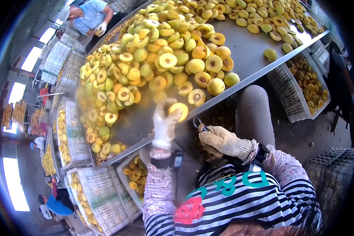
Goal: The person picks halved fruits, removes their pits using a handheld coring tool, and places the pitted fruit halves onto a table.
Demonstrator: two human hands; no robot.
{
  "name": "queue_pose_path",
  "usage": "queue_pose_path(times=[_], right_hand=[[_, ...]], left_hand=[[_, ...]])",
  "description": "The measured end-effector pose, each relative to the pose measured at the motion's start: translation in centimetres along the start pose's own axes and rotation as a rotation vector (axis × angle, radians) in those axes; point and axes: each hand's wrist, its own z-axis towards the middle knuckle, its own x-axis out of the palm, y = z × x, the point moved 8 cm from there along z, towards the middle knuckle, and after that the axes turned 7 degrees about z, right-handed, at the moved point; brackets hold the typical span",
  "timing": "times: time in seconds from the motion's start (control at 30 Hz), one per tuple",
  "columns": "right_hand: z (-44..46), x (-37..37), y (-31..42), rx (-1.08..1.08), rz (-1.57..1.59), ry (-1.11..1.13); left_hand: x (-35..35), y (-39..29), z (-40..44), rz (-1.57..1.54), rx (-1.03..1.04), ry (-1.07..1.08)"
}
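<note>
My left hand (164,125), in a white glove, is closed on a yellow peach half (178,113) over the near edge of the metal table. My right hand (225,141), in a cream knitted glove, is wrapped round a pitting tool with a curved, loop-like metal end (196,122). The tool's tip points up and left, a little apart from the held fruit. Just beyond my left hand lies a large heap of yellow-green peaches (153,59), many cut in half, some with brown pits or hollows showing.
The table's raised metal rim (259,74) runs diagonally before me. A crate of peach halves (303,86) stands at the right; another crate (133,177) sits below the rim at left. Stacked crates (106,196) stand beyond. A person in a blue shirt (91,15) works across the table.
</note>
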Motion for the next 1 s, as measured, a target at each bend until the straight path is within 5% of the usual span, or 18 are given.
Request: queue_pose_path(times=[0.13, 0.27, 0.47, 0.8, 1.0], right_hand=[[0.9, 3.3, -0.4, 0.121, -0.186, 0.090], [1.9, 3.9, -2.4, 0.150, -0.430, 0.057], [1.8, 5.6, -2.4, 0.272, -0.648, -0.043], [2.8, 7.3, -3.6, -0.070, -0.662, -0.125], [2.8, 7.0, -3.9, 0.003, -0.723, -0.109]], left_hand=[[0.1, 1.8, -6.0, -0.745, -0.079, 0.003], [-1.3, 3.4, -9.8, -0.882, -0.186, -0.228], [-2.4, 1.5, -11.0, -0.631, -0.075, -0.312], [-3.6, 0.6, -12.0, -0.640, -0.056, -0.371], [-3.9, 1.3, -12.0, -0.574, -0.018, -0.421]])
